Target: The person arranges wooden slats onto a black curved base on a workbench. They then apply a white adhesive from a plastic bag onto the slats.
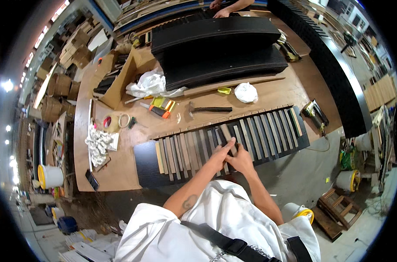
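In front of me, a black panel (145,162) lies at the table's near edge, with a row of grey-brown wooden strips (192,150) set side by side across it. Over the middle of the row, my left hand (219,158) and my right hand (242,160) meet on one short wooden strip (226,132), its upper end tilted up off the panel. Fingers of both hands close around its lower part, which is partly hidden. Beyond the row lies a hammer (210,109) with a dark handle.
Large black curved panels (216,54) are stacked farther back. A nail gun (315,115) rests at the right, a cardboard box (127,76) at the left. Tape rolls (111,122), white gloves (100,144) and a phone (92,180) lie on the left side. Another person's hands (222,12) work at the far side.
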Demonstrator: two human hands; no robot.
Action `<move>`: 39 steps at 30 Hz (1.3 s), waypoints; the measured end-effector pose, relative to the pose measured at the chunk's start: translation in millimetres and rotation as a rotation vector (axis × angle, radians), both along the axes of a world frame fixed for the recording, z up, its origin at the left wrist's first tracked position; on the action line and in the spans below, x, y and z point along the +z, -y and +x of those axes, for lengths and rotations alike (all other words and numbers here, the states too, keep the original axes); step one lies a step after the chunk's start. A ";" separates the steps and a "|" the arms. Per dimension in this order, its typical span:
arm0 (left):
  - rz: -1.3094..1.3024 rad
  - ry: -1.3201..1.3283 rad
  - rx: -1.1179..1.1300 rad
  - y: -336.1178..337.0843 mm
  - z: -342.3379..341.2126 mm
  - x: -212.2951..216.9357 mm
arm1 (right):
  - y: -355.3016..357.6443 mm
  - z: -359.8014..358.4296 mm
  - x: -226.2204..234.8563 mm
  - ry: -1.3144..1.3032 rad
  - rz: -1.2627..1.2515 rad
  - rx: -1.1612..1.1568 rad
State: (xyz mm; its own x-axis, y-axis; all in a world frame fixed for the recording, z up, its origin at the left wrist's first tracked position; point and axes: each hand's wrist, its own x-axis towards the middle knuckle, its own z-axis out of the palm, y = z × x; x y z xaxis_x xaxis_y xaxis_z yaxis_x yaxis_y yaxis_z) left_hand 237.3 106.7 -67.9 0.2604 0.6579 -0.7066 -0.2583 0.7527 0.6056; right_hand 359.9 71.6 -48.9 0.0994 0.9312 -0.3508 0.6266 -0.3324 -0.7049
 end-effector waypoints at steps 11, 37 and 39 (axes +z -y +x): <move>0.090 -0.365 -0.217 -13.1 11.9 -58.5 | -3.5 40.2 -49.9 -0.095 0.158 -0.050; 0.134 -0.026 0.158 -25.5 -67.7 -33.1 | 9.4 3.4 -16.8 -0.031 0.558 -0.338; 0.139 -0.026 0.241 -23.7 -118.3 -28.0 | 25.5 -46.7 -4.7 -0.191 0.424 -0.253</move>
State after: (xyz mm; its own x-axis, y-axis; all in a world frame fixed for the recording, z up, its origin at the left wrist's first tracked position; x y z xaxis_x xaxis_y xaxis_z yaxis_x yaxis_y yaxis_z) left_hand 119.0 130.4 -95.9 0.0675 0.7900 -0.6094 -0.4022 0.5805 0.7080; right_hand 313.1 46.1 -53.6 0.3109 0.9503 0.0180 0.4111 -0.1174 -0.9040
